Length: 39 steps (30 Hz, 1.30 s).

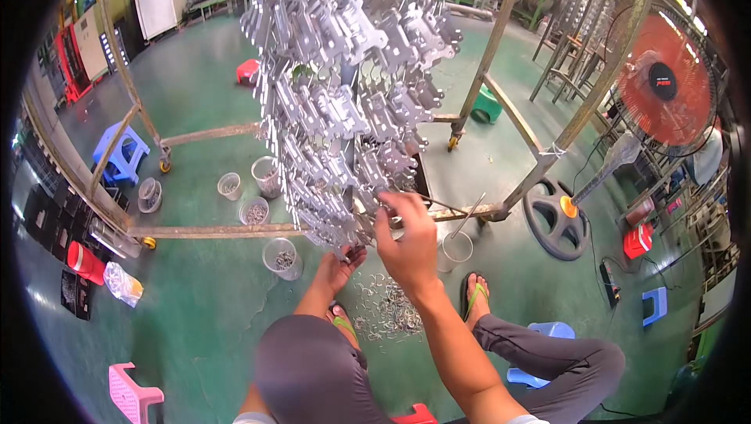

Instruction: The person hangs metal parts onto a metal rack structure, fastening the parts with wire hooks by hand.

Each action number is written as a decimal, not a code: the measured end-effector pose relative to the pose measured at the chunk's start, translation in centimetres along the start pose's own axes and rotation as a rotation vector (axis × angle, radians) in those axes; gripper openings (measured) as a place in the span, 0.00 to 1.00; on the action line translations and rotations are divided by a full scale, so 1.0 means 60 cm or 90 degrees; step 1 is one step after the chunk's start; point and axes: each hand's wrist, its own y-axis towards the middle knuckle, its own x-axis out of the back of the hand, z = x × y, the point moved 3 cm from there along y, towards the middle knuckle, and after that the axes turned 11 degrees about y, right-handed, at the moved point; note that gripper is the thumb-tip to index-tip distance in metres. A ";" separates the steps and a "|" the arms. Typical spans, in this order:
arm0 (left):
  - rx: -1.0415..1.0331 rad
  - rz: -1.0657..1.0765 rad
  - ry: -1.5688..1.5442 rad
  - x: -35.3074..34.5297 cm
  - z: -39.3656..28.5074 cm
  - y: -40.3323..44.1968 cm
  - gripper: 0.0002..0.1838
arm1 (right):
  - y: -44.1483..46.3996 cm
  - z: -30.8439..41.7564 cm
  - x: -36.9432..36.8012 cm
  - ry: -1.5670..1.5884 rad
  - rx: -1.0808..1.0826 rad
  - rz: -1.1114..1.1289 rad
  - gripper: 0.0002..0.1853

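Many silvery metal brackets (336, 111) hang in a tall cluster at the centre of the head view. My right hand (408, 238) is raised at the cluster's lower right, thumb and fingers bent toward the brackets; whether a part is between the fingertips is too small to tell. Lower down, my left hand (338, 269) is under the bottom of the cluster, palm up, its fingertips by the lowest brackets. On the green floor between my feet lies a loose pile of small metal pieces (389, 307).
A metal frame on wheels (219, 232) surrounds the cluster. Plastic cups (282, 260) with small parts stand at its left, another cup (457, 247) at the right. A fan (661, 80) is at the right, stools (121, 148) around.
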 end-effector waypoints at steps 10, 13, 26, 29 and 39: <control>0.008 -0.003 -0.009 -0.002 0.015 0.008 0.11 | 0.146 0.098 0.003 0.081 0.095 -0.037 0.09; -0.015 0.066 -0.051 0.012 0.019 0.012 0.10 | 0.149 0.091 0.009 0.118 0.035 0.017 0.10; 0.031 -0.007 -0.045 0.000 0.026 0.028 0.08 | 0.175 0.174 0.038 -0.076 0.283 -0.127 0.32; 0.042 -0.005 -0.050 -0.008 0.015 0.015 0.08 | 0.177 0.164 0.038 -0.075 0.320 -0.113 0.33; 0.030 -0.033 -0.002 -0.024 -0.010 -0.008 0.06 | 0.175 0.146 0.042 0.001 0.261 -0.068 0.32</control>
